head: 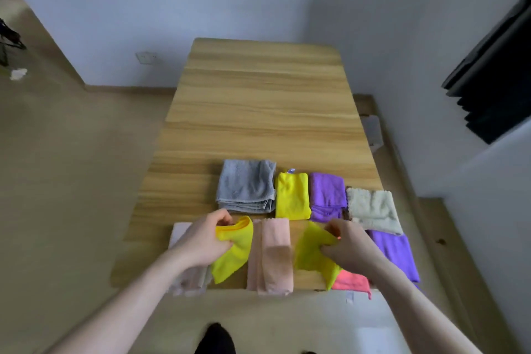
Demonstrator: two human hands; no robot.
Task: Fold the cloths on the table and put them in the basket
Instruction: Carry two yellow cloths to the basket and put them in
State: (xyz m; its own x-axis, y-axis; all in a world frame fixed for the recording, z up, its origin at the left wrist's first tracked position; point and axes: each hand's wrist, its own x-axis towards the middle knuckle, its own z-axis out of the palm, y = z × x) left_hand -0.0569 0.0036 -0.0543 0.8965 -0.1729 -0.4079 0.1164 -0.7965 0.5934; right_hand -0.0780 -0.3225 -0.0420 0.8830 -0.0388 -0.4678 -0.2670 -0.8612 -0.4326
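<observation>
Nearest the camera, two bare forearms reach in from the bottom edge toward the near end of the surface (pixel 258 100). The left hand (pixel 205 238) has its fingers and thumb curled round one end of a yellow cloth (pixel 234 250), and the right hand (pixel 349 244) pinches what looks like the other end of the same cloth between thumb and fingertips. Its middle is hard to follow where it passes the folded pink cloth (pixel 273 256) lying between the hands; I cannot tell whether it runs over, under or behind that piece.

Around them lie folded pieces: a grey cloth (pixel 247 185), a second yellow cloth (pixel 291 195), a purple cloth (pixel 327 195) and a cream cloth (pixel 372 208) in a far row, another purple cloth (pixel 395 253) and a coral cloth (pixel 352 282) under the right forearm, and a pale cloth (pixel 184 276) under the left wrist. No basket is in view.

The step in hand appears to be squaring up the yellow cloth for a fold. To do it well, the two hands should keep even tension so the edge hangs straight, lift it clear of the pink cloth so that stack is not dragged askew, then bring the corners together and lay it down on a bare patch of wood before smoothing it flat. Slack on one side would give a crooked crease.
</observation>
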